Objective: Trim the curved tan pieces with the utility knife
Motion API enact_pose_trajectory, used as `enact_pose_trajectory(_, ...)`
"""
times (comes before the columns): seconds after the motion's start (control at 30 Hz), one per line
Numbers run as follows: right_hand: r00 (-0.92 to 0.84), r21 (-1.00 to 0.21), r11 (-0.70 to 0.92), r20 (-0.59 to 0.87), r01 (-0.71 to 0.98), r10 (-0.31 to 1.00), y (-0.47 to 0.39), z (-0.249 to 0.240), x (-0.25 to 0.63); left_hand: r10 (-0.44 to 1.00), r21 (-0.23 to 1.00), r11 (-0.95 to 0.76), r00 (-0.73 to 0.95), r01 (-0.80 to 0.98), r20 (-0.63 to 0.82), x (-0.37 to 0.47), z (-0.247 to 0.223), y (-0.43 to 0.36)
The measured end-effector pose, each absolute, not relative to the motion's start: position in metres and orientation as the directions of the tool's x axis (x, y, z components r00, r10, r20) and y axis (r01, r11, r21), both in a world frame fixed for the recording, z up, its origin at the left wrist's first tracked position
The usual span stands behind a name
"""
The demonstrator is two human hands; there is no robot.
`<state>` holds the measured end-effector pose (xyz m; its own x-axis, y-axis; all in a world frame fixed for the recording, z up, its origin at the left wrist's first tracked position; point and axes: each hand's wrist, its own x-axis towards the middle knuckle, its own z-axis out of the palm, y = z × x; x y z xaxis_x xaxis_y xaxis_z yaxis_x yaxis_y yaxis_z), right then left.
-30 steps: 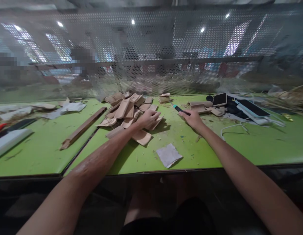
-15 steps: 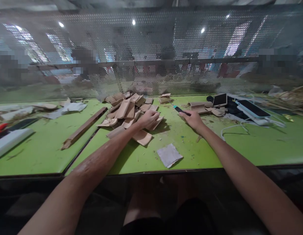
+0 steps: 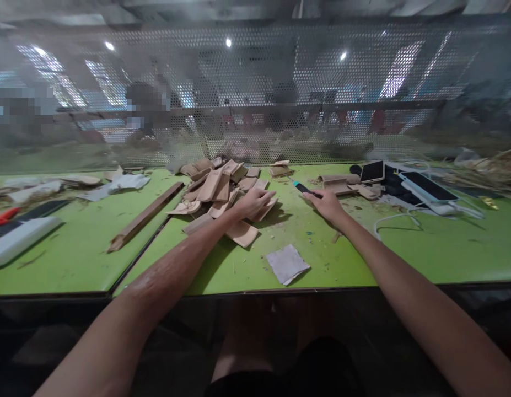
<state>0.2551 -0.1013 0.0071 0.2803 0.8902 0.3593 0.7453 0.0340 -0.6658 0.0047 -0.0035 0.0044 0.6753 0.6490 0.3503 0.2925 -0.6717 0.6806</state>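
My left hand point(image 3: 255, 203) rests at the right side of a heap of curved tan pieces point(image 3: 211, 186), its fingers pointing right and somewhat apart. Nothing can be made out between them. To the right, my right hand point(image 3: 327, 204) is wrapped round a dark cutter-like tool point(image 3: 302, 188) with a teal end, which points up and left over the green table point(image 3: 317, 259). Nearer the front edge lies a square grey sheet point(image 3: 287, 263).
A long brown strip point(image 3: 145, 216) lies left of the heap. Farther left are a white block point(image 3: 23, 240) and a red-handled tool point(image 3: 5, 216). Phones point(image 3: 429, 186) with white cables lie at the right. A perforated screen point(image 3: 255, 127) stands behind.
The fingers of my left hand have loosened and spread to the right. My right hand stays round the tool. The whole view has shifted slightly.
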Motion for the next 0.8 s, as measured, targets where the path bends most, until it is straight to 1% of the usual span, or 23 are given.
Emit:
enact_pose_trajectory(0.1, 0.275, -0.666, 0.040, 0.360, 0.745, 0.891, -0.102, 0.008, 0.254, 0.648, 0.674, -0.672, 0.685, 0.307, 0.333, 0.005, 0.006, -0.006)
enact_pose_trajectory(0.23, 0.261, -0.656, 0.051, 0.370, 0.753, 0.891, -0.103, 0.009, 0.253, 0.655, 0.705, -0.644, 0.689, 0.295, 0.310, 0.005, 0.006, -0.007)
enact_pose_trajectory(0.4, 0.263, -0.661, 0.048, 0.362, 0.749, 0.894, -0.103, 0.009, 0.254, 0.599, 0.673, -0.694, 0.725, 0.256, 0.341, 0.004, 0.008, -0.008)
enact_pose_trajectory(0.57, 0.250, -0.664, 0.036, 0.330, 0.747, 0.910, -0.103, 0.009, 0.254, 0.618, 0.721, -0.647, 0.725, 0.250, 0.304, 0.003, 0.014, -0.014)
enact_pose_trajectory(0.8, 0.243, -0.668, 0.061, 0.352, 0.742, 0.904, -0.103, 0.008, 0.254, 0.653, 0.747, -0.608, 0.705, 0.271, 0.276, 0.002, 0.018, -0.020)
